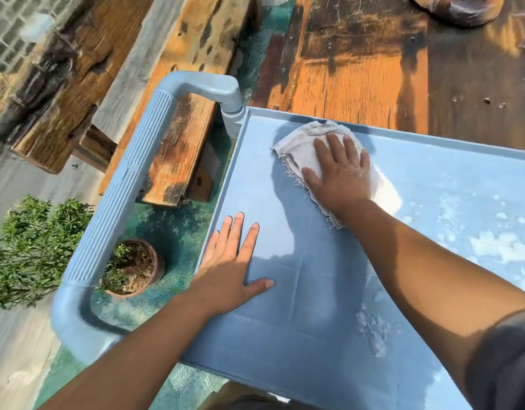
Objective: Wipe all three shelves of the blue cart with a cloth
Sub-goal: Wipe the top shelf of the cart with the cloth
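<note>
The blue cart's top shelf fills the lower right of the head view, with a raised rim and a ribbed blue handle at its left end. A frayed white cloth lies near the shelf's far left corner. My right hand presses flat on the cloth, fingers spread. My left hand rests flat on the bare shelf near the left rim, holding nothing. White soapy patches speckle the right part of the shelf. The lower shelves are hidden beneath the top one.
A worn wooden table stands just beyond the cart. Wooden benches lie to the left. A potted plant sits on the green floor under the handle, next to a bush.
</note>
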